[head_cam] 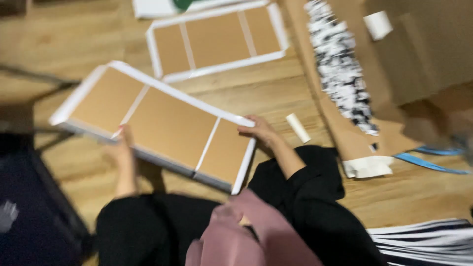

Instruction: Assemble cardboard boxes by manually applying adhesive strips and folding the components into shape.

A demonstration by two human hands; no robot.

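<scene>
the flat white-edged brown panel [162, 123], raised over the wooden floor [276, 93], looks stiff, light and smooth-faced, left hand [122, 148] and right hand [258, 130] gripping opposite edges, the soundest hold.

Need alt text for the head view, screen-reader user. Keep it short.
Two bare hands, left hand and right hand, hold a long white-framed brown panel with three sections tilted above a wooden floor. A second, matching white-framed panel lies flat beyond it, with an opened cardboard box to the right.
</scene>
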